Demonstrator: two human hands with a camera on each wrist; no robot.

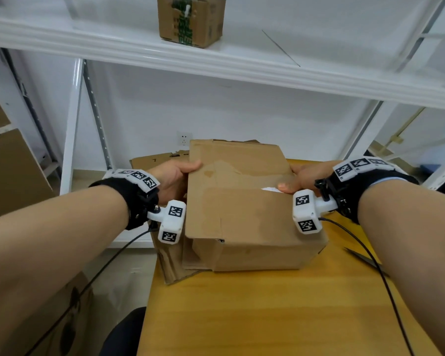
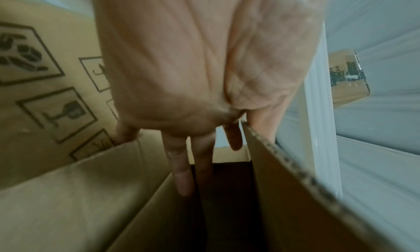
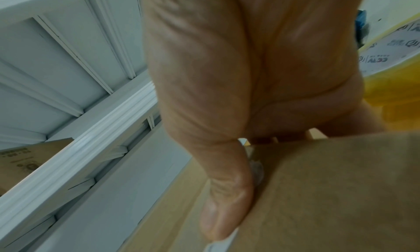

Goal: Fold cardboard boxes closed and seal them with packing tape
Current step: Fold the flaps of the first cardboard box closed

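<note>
A brown cardboard box [image 1: 244,209] stands on the yellow wooden table [image 1: 267,317], its top flaps folded down and overlapping. My left hand [image 1: 177,174] grips the left edge of the top flap [image 2: 295,193], thumb on top and fingers [image 2: 181,173] reaching underneath into the dark inside of the box. On the right edge, my right hand [image 1: 297,179] holds the box with its thumb [image 3: 225,207] pressed flat on the top where the flaps meet; its fingers go down the right side, out of sight. No tape roll is clearly in view.
Flattened cardboard [image 1: 172,268] lies under and behind the box at the table's left edge. Scissors [image 1: 365,258] lie on the table to the right. A white shelf [image 1: 242,68] overhead carries a taped box [image 1: 190,19]. More cartons stand at left [image 1: 10,170].
</note>
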